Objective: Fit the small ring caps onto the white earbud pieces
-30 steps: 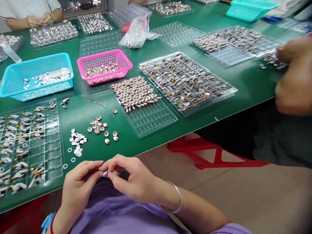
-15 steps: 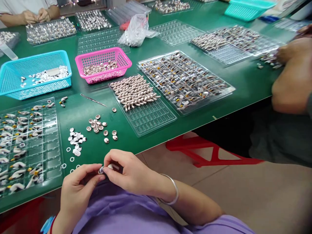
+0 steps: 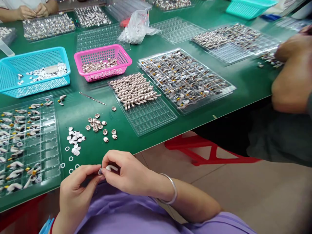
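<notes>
Just off the table's front edge, my left hand and my right hand meet over one small earbud. Its pale curved stem shows between the fingers of my right hand. Thumb and forefinger of my left hand pinch its round end, which is mostly hidden by the fingertips. On the table beyond lie white discs, a few white rings and beige cup-shaped earbud shells. To the left is a clear tray of earbud pieces with wires and yellow bits.
Tweezers lie before a pink basket of shells and a blue basket of white parts. Right of these are a tray of beige stems and a fuller tray. Co-workers' arms rest at the right and far left.
Both hands stay together on the earbud, and a little more of its stem shows. The whole view has shifted slightly; the parts on the table lie as before.
</notes>
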`<state>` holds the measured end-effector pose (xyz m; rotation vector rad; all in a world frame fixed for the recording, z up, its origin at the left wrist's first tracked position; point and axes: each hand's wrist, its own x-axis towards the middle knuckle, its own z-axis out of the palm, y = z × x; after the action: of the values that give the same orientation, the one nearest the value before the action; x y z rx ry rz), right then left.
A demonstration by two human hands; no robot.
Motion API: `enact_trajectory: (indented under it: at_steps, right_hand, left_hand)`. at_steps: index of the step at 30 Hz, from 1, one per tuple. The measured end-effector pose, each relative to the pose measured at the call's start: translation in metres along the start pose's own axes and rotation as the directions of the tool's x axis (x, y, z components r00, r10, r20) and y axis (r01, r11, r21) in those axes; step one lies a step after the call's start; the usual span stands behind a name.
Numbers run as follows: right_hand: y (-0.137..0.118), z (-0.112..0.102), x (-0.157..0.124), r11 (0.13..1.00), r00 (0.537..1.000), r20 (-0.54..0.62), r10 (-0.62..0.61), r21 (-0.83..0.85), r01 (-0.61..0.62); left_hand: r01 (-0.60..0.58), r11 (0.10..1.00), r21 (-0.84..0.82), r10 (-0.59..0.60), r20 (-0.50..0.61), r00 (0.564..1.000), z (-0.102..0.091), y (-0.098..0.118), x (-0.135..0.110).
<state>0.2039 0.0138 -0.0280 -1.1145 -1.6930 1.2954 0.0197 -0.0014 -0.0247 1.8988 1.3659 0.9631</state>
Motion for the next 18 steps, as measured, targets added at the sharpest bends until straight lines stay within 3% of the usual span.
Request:
enact_trajectory:
  at_steps: [5,8,12,18]
  right_hand:
    - [-0.003,-0.001,0.001,0.998,0.999,0.029,0.036,0.059,-0.038]
    - [-0.002,-0.002,0.002,0.977,0.991,0.065,0.118,0.169,-0.127]
    - [0.003,-0.005,0.006,0.888,0.956,0.190,0.225,0.363,-0.281]
    - [0.010,0.000,0.007,0.706,0.893,0.378,0.244,0.562,-0.431]
  left_hand:
    - [-0.029,0.999,0.022,0.030,-0.006,1.000,-0.001,0.000,-0.002]
    - [-0.057,0.998,0.022,0.057,-0.004,0.998,-0.003,-0.001,-0.005]
    - [-0.124,0.992,0.033,0.123,0.021,0.992,-0.006,0.000,-0.007]
    - [-0.170,0.984,0.051,0.167,0.053,0.984,-0.012,0.004,-0.009]
